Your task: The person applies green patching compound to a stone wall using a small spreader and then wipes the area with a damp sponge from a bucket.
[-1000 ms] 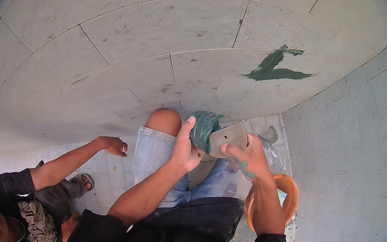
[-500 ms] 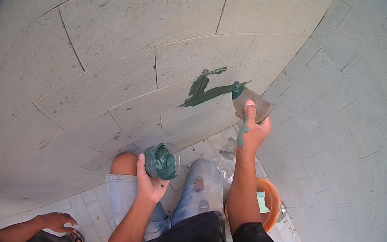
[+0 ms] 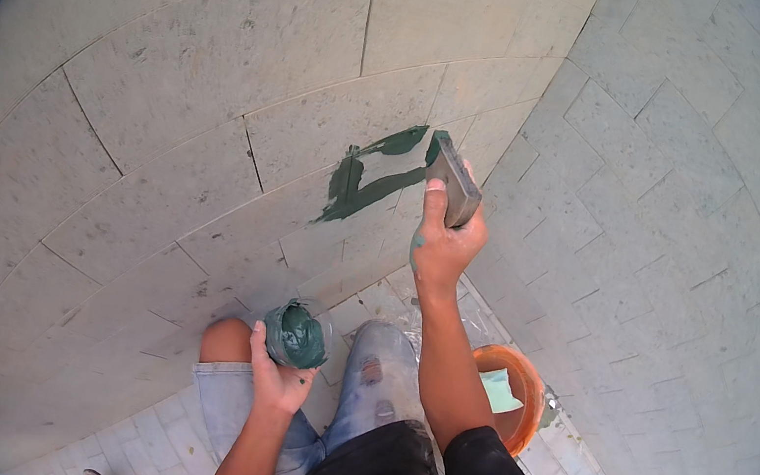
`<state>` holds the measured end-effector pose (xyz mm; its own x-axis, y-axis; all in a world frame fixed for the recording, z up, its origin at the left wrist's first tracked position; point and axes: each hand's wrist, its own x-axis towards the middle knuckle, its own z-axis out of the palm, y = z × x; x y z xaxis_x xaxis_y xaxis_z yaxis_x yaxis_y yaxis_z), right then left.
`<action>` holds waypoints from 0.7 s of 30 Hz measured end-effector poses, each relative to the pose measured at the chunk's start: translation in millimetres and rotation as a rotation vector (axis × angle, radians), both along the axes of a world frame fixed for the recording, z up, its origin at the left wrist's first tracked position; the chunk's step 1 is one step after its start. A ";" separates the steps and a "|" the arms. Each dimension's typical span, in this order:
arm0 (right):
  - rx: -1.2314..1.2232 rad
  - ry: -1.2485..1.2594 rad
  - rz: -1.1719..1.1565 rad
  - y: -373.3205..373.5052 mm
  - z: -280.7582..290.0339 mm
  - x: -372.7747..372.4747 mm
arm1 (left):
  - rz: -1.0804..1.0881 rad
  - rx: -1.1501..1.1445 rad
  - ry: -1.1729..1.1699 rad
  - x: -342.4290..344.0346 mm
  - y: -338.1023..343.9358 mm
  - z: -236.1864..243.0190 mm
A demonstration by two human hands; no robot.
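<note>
Right hand (image 3: 444,243) closed around a flat grey spreader (image 3: 454,182) pressed to the tiled wall (image 3: 172,105) beside a dark green smear (image 3: 364,180), left hand (image 3: 279,376) cupping a lump of green paste (image 3: 295,335) — held low above the knee, orange bucket (image 3: 523,400) on the floor just beside the right forearm.

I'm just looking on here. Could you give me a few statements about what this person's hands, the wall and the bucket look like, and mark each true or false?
1. The right hand holds a flat grey trowel-like block up against the pale tiled wall. True.
2. The smear on the wall is red. False: it is dark green.
3. The left hand is empty. False: it holds a lump of dark green paste.
4. A round orange bucket stands on the floor. True.
</note>
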<state>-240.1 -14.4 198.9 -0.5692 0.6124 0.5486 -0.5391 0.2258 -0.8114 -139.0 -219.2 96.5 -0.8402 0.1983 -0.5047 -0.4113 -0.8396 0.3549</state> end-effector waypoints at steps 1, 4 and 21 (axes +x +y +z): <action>0.038 -0.019 -0.054 17.9 0.8 -15.0 | -0.005 0.005 0.006 0.0 0.1 -0.2; 0.254 -0.008 -0.197 11.0 0.7 -26.3 | -0.016 0.019 0.021 -1.4 0.1 -5.3; 0.346 -0.011 -0.170 -19.6 -6.1 -20.3 | 0.008 0.023 0.021 -0.8 -1.8 -5.0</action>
